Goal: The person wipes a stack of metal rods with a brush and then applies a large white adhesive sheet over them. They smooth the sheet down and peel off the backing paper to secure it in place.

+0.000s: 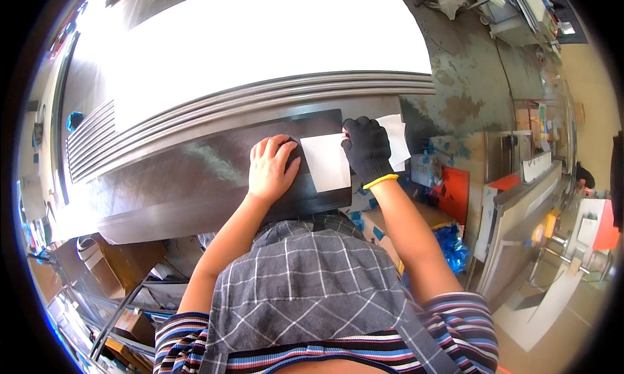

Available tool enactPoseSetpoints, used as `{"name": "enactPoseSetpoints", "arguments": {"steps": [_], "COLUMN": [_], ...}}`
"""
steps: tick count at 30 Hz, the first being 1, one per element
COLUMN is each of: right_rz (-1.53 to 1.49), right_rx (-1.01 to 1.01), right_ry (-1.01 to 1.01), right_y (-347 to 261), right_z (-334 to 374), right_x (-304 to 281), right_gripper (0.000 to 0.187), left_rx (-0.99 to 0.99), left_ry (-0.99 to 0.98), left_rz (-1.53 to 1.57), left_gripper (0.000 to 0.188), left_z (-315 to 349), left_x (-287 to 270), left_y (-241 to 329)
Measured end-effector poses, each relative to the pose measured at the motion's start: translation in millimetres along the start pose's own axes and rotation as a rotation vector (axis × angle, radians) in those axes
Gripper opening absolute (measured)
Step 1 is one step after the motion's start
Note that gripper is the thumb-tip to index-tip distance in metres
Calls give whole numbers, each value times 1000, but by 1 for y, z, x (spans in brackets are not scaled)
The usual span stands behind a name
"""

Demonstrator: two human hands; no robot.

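Note:
My bare left hand [273, 168] lies on the dark, glossy sheet [195, 159] with its fingers spread, just left of a white piece of paper [327, 163]. A small dark shape shows at its fingertips; I cannot tell whether it is a separate thing. My right hand [368, 150] wears a black glove with a yellow cuff. Its fingers are curled in at the right edge of the white paper, and what they hold is hidden. More white paper [396, 140] sticks out to the right of the glove.
Beyond the dark sheet run several parallel metal ribs [260, 101], then a bright white sheet [273, 42]. An orange panel [454, 193] and blue plastic film [451, 245] are at the lower right. Cardboard boxes [133, 263] stand at the lower left.

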State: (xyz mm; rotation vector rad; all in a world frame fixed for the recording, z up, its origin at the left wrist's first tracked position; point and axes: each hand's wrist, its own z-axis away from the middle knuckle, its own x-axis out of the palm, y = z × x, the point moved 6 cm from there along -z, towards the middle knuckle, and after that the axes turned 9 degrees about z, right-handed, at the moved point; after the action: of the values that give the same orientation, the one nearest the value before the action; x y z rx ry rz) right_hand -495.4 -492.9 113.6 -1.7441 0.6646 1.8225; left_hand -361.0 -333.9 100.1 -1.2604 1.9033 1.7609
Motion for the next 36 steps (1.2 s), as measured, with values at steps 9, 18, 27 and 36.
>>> {"name": "enactPoseSetpoints", "arguments": {"steps": [9,18,27,36], "right_rz": [24,295,-375,231], "right_rx": [-46,-102,41,259], "right_ry": [-18,-136,-166,285], "right_y": [4,-35,81,59], "right_z": [-9,30,54,22], "right_x": [3,14,-55,-29], "right_gripper": [12,18,20,60], "left_rx": [-3,3,-17,-27], "left_ry": [0,8,52,28], "left_rz": [-6,-10,99,0], "left_gripper": [32,32,35,34], "left_z": [-1,-3,0,13], "left_x": [1,3,-2,-19], "left_y": [-1,-2,-9,-13]}}
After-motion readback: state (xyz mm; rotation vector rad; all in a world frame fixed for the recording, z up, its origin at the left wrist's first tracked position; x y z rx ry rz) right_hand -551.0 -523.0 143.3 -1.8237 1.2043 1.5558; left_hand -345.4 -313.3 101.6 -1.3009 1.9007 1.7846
